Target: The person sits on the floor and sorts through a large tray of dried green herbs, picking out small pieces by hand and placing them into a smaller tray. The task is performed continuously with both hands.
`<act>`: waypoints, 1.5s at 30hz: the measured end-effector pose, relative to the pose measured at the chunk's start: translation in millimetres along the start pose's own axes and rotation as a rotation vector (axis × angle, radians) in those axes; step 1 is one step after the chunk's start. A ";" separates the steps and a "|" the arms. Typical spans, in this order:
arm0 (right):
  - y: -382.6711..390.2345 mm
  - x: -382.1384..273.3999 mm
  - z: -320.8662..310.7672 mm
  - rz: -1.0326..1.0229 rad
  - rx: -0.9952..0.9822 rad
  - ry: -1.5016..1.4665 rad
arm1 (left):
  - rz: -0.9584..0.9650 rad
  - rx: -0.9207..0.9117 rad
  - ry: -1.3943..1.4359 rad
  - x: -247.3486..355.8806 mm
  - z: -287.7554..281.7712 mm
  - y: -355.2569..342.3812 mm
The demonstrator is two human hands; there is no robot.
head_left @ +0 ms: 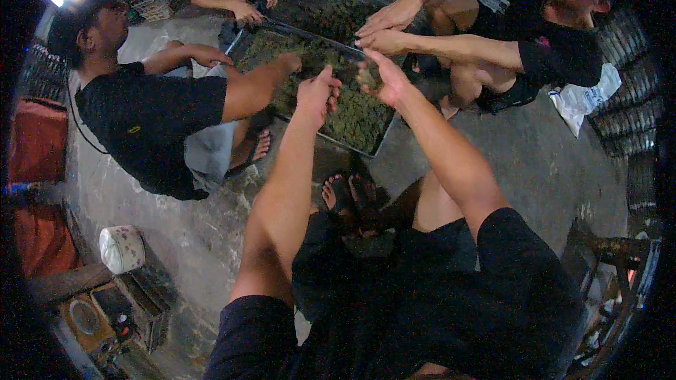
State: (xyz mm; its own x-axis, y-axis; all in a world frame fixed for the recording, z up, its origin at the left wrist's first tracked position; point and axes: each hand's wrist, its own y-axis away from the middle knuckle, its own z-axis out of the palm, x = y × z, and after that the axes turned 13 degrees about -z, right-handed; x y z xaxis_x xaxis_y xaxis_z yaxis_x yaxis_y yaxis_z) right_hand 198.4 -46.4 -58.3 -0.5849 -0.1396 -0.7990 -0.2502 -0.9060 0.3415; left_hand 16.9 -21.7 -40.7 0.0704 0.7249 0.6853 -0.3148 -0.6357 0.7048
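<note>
A shallow metal tray [331,139] filled with clumpy green material [355,118] lies on the floor before my feet. My left hand [320,91] is over its middle, fingers curled in with the thumb raised; whatever they hold is too small to make out. Just to the right, my right hand [384,81] is raised over the tray with fingers apart and slightly bent, their tips blurred. The two hands do not touch. A co-worker's hand [289,63] reaches into the green material from the left, and another co-worker's hands [384,35] are beyond my right hand.
A second tray of darker material [317,10] adjoins at the back. Co-workers crouch at left [141,119], right [549,49] and back [225,0]. A round flowered container [121,248] and wooden boxes [141,302] sit lower left. A white sack [584,91] lies right.
</note>
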 end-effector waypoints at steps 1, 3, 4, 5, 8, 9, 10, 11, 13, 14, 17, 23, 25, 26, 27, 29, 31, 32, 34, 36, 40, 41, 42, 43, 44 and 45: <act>1.2 0.2 1.6 -0.006 -0.050 -0.010 | 0.007 -0.001 0.005 -0.2 -3.0 -3.8; 2.0 -0.2 -3.3 -0.031 -0.102 -0.002 | 0.011 0.002 0.008 0.7 -3.2 -3.4; 2.6 -0.5 -5.8 -0.043 -0.129 0.002 | 0.005 0.009 0.006 0.5 -3.4 -2.8; 1.2 -0.2 -8.8 -0.005 -0.094 -0.084 | 0.002 0.015 0.003 1.7 -3.2 -1.8; -1.7 3.6 -13.8 0.059 -0.069 -0.227 | 0.015 0.020 0.032 1.1 -3.0 -3.9; -0.9 6.3 -14.0 0.046 -0.112 -0.197 | 0.011 0.014 0.038 0.7 -3.3 -4.8; -0.9 7.8 -14.4 0.033 -0.155 -0.167 | 0.007 0.007 0.044 0.4 -3.5 -5.7; -1.6 7.2 -15.0 0.028 -0.146 -0.137 | 0.000 0.002 0.051 0.1 -3.8 -5.8; -3.4 4.0 -17.2 0.018 -0.126 -0.077 | 0.016 -0.019 0.015 2.0 -4.0 -7.1; -1.1 1.8 -14.0 0.048 -0.111 -0.068 | 0.022 -0.027 -0.003 2.7 -4.4 -6.3; 7.1 -5.4 -1.4 0.071 -0.090 -0.011 | 0.011 -0.006 -0.013 2.9 -4.8 -3.9; 6.7 -3.5 -6.6 0.037 -0.087 0.061 | 0.009 0.011 -0.007 4.7 -3.2 -3.4; 4.0 -3.0 -10.5 0.068 -0.111 0.034 | 0.019 0.000 -0.005 3.8 -2.9 -3.8; 7.3 -3.4 -4.5 0.041 -0.122 0.062 | 0.024 -0.001 -0.002 2.8 -4.4 -4.4; 14.3 -5.5 6.7 0.013 -0.132 0.090 | 0.031 -0.001 -0.003 2.1 -6.3 -5.8; 17.3 -6.7 11.4 -0.025 -0.132 0.144 | 0.044 -0.007 -0.006 2.5 -7.3 -6.3; 14.8 -7.8 7.0 -0.041 -0.113 0.196 | 0.037 0.006 -0.020 4.2 -4.0 -4.9; 16.6 -9.3 9.3 -0.036 -0.082 0.209 | 0.034 0.016 -0.026 4.9 -3.6 -4.1; 20.1 -12.3 13.6 -0.026 -0.020 0.235 | 0.029 0.013 -0.034 4.0 -4.9 -3.6; 23.6 -13.3 21.0 -0.037 0.014 0.242 | 0.035 0.011 -0.026 2.7 -5.3 -4.6; 13.3 -10.5 13.1 -0.046 -0.018 0.133 | 0.077 -0.005 -0.002 0.2 -4.7 -9.3; 11.2 -10.4 12.5 -0.023 -0.037 0.065 | 0.083 -0.012 0.001 -1.2 -5.6 -11.6; 9.3 -10.4 11.9 0.000 -0.056 -0.003 | 0.079 -0.010 0.018 -2.9 -6.2 -13.6; 8.4 -9.9 10.9 0.022 -0.076 -0.071 | 0.074 -0.007 0.035 -4.4 -6.8 -15.5; 7.4 -9.5 6.3 0.007 -0.092 -0.071 | 0.071 -0.005 0.052 -4.2 -6.7 -15.8; 7.5 -10.0 0.3 -0.009 -0.109 -0.071 | 0.061 -0.010 0.056 -4.1 -6.8 -15.8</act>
State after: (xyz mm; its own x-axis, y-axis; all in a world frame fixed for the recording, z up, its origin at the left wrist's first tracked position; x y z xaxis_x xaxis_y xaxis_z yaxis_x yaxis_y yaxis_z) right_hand 202.1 -51.7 -47.6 -0.6372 -0.1062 -0.7634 -0.1729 -0.9455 0.2759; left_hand 15.2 -12.8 -55.9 -0.0024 0.6985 0.7156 -0.3263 -0.6770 0.6597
